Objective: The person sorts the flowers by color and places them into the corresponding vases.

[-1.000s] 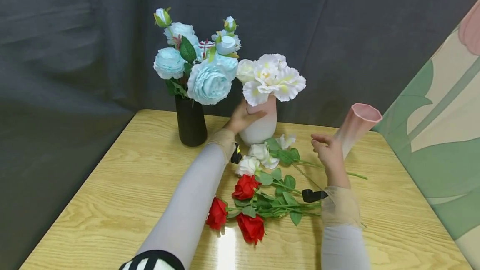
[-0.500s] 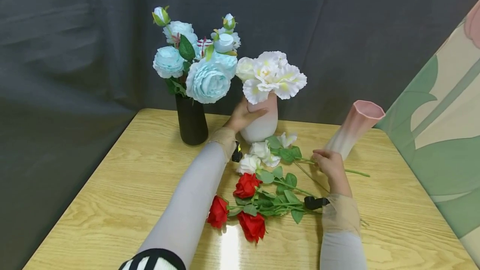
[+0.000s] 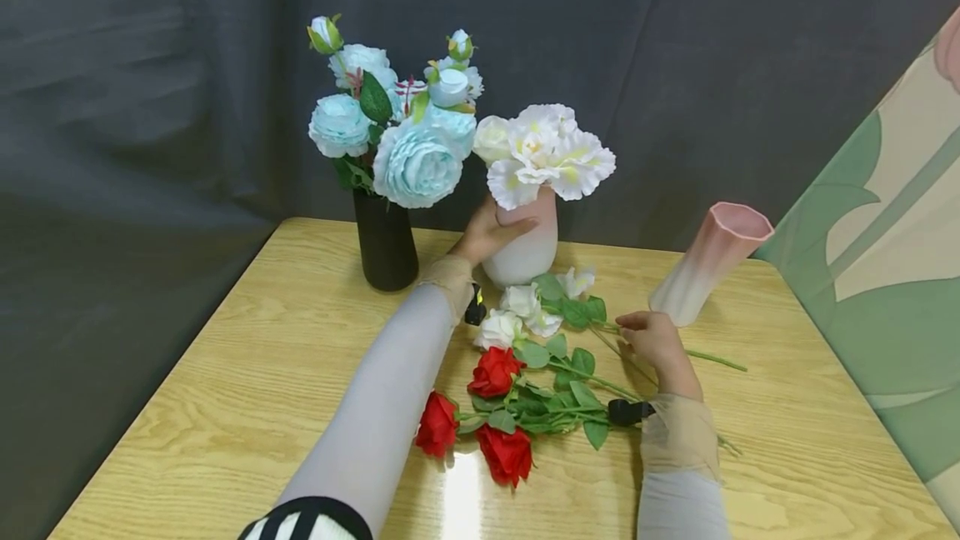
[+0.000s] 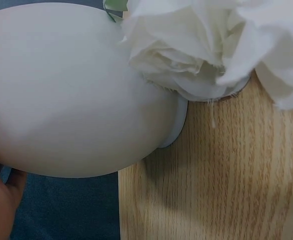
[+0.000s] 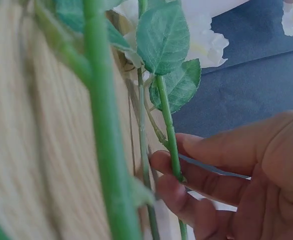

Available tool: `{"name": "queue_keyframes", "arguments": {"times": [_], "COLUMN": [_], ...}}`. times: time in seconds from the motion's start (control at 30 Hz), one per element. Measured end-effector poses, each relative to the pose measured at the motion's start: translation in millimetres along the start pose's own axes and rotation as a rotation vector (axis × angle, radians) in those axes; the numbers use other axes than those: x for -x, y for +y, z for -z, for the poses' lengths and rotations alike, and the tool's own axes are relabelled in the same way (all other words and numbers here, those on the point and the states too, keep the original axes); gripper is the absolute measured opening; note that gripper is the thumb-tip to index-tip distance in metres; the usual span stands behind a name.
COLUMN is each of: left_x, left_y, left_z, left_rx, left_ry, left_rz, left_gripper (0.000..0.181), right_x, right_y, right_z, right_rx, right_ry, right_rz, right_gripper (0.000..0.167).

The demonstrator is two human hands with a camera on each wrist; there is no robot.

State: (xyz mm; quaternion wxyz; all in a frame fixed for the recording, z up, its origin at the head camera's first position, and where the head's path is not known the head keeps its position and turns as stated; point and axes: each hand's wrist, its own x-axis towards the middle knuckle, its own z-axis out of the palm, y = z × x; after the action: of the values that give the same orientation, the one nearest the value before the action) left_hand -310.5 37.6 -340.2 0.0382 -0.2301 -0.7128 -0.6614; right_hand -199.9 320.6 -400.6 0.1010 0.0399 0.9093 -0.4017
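Observation:
My left hand (image 3: 487,233) grips the rounded pink-and-white vase (image 3: 528,244) from its left side. White flowers (image 3: 551,152) stand in that vase. In the left wrist view the vase (image 4: 71,95) fills the left, with part of the hand (image 4: 4,205) below it. My right hand (image 3: 660,346) is low over the table, among stems lying to the right. The right wrist view shows the thumb and fingers of this hand (image 5: 241,170) pinching the green stem (image 5: 165,110) of a white flower. That flower's white petals (image 5: 209,45) show behind its leaves.
A black vase (image 3: 386,244) of light blue flowers (image 3: 420,161) stands at the back left. Red roses (image 3: 495,372) and white roses (image 3: 498,329) lie mid-table. A tilted-looking pink-to-white vase (image 3: 708,265) is just beyond the right hand. A dark curtain hangs behind.
My right hand has come down and towards me from beside the pink-to-white vase to the stems, and its fingers have closed on one. My left hand stays at the rounded vase.

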Motion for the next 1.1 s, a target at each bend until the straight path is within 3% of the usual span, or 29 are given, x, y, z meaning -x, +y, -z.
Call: {"name": "queue_keyframes", "arguments": {"times": [0.2, 0.4, 0.6, 0.93, 1.1], "left_x": [-1.6, -3.7, -6.1, -6.9, -6.6], "left_y": [-2.3, -6.5, -10.5, -12.9, -12.8], "left_z": [-0.7, -2.6, -3.7, -1.9, -1.1], "left_rx": [0.009, 0.061, 0.131, 0.119, 0.125], "left_ry": [-0.023, -0.016, -0.012, -0.014, -0.014], "left_rz": [-0.018, -0.026, -0.052, -0.059, -0.045], "left_gripper": [0.075, 0.076, 0.074, 0.078, 0.081], "right_x": [2.8, 3.5, 5.7, 9.3, 14.4], "right_y": [-1, 1, 0, 4, -1], "right_z": [-1, 0, 5, 12, 19], "right_rx": [0.073, 0.149, 0.135, 0.094, 0.088], "right_ry": [-0.028, 0.012, 0.065, 0.206, 0.186], "right_rz": [0.009, 0.023, 0.038, 0.104, 0.107], "right_gripper": [0.030, 0.026, 0.026, 0.020, 0.024]}}
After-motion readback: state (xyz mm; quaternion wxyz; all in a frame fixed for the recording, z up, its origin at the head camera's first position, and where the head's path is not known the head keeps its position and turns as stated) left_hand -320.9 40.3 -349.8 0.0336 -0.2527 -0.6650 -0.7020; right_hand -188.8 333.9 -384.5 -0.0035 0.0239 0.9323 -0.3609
